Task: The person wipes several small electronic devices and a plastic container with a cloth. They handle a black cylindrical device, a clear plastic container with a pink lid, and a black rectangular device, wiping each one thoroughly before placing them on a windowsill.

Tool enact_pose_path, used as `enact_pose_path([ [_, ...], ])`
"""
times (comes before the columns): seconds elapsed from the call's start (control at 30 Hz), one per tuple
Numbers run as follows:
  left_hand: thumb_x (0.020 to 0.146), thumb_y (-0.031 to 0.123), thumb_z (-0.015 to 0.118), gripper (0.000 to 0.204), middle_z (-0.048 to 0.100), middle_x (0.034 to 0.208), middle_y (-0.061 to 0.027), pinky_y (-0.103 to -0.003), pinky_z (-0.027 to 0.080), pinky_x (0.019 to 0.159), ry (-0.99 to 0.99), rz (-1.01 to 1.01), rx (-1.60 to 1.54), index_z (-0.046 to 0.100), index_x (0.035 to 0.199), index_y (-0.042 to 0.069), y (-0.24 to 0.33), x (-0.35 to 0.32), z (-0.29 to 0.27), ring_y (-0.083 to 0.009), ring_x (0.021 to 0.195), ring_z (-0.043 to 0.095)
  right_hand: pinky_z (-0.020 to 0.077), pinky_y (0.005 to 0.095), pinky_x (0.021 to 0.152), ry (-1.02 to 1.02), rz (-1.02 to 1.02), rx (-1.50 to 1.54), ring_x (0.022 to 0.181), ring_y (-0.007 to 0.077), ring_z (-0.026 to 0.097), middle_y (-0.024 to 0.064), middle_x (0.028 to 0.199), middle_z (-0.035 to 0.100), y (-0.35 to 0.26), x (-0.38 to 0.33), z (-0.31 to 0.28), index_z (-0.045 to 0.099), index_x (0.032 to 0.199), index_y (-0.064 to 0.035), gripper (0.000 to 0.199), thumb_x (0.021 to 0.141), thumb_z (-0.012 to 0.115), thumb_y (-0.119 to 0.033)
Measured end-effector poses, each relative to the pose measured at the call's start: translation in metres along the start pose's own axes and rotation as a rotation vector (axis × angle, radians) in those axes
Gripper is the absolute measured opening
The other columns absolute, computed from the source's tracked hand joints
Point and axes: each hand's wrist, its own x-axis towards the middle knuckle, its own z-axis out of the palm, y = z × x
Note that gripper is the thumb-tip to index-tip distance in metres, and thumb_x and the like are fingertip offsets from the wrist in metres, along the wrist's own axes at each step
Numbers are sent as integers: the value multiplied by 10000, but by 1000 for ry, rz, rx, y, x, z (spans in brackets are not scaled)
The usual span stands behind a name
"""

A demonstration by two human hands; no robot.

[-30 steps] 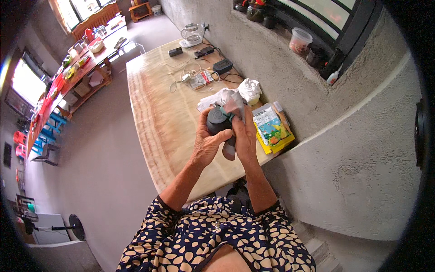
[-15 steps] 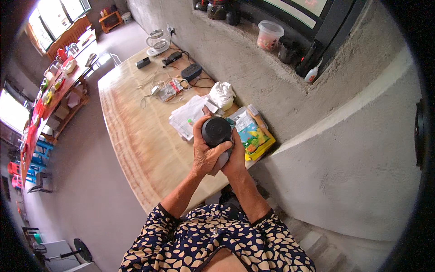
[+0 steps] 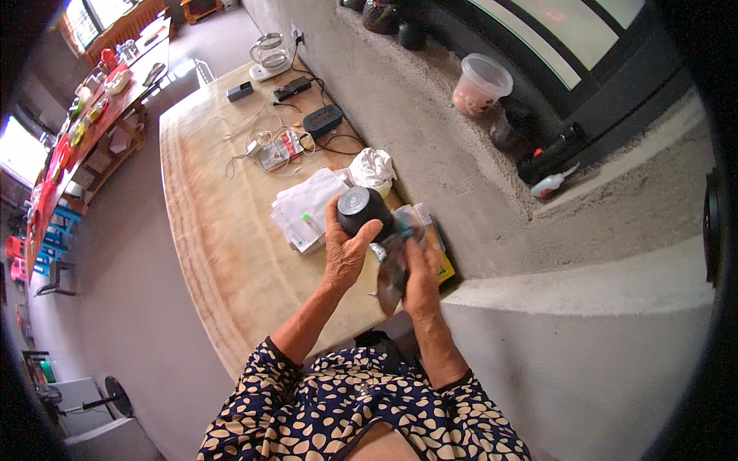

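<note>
Left hand (image 3: 345,250) grips the dark cylindrical container (image 3: 371,214), clasped around its side; right hand (image 3: 421,275) pinches a blurred greyish cloth (image 3: 391,278) just beside it; container is held above the table (image 3: 223,223).

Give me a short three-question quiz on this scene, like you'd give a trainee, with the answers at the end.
1. Multiple choice: what colour is the rounded container in the left hand? A) yellow B) red C) black
2. True or false: the clear plastic tub stands on the table.
3. Which hand holds the blurred, greyish cloth-like thing?

Key:
1. C
2. False; it stands on the window ledge.
3. The right hand.
</note>
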Motion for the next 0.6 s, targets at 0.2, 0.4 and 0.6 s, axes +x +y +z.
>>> enact_pose_path([
  [0.2, 719, 121, 758, 689, 540, 1023, -38, -261, 456, 835, -140, 7, 70, 312, 1241, 70, 6, 21, 17, -122, 936, 541, 387, 292, 872, -42, -371, -346, 1004, 172, 482, 90, 1148, 484, -1, 57, 4, 364, 1282, -24, 416, 928, 448, -226],
  [0.4, 701, 170, 775, 683, 548, 1011, -50, -249, 475, 777, -79, 5, 170, 337, 1213, 62, -8, 57, 27, -125, 880, 559, 422, 269, 832, -26, -126, -242, 971, 139, 515, 77, 1115, 511, -12, 64, 2, 380, 1269, -15, 383, 953, 400, -232],
  [0.6, 683, 192, 778, 671, 528, 998, -57, -260, 449, 792, -36, 145, 288, 371, 1192, 33, -25, 129, 48, -140, 889, 532, 476, 246, 588, -155, 45, -217, 643, 105, 554, 33, 873, 567, -13, 54, -27, 458, 1171, -41, 250, 950, 416, -150],
])
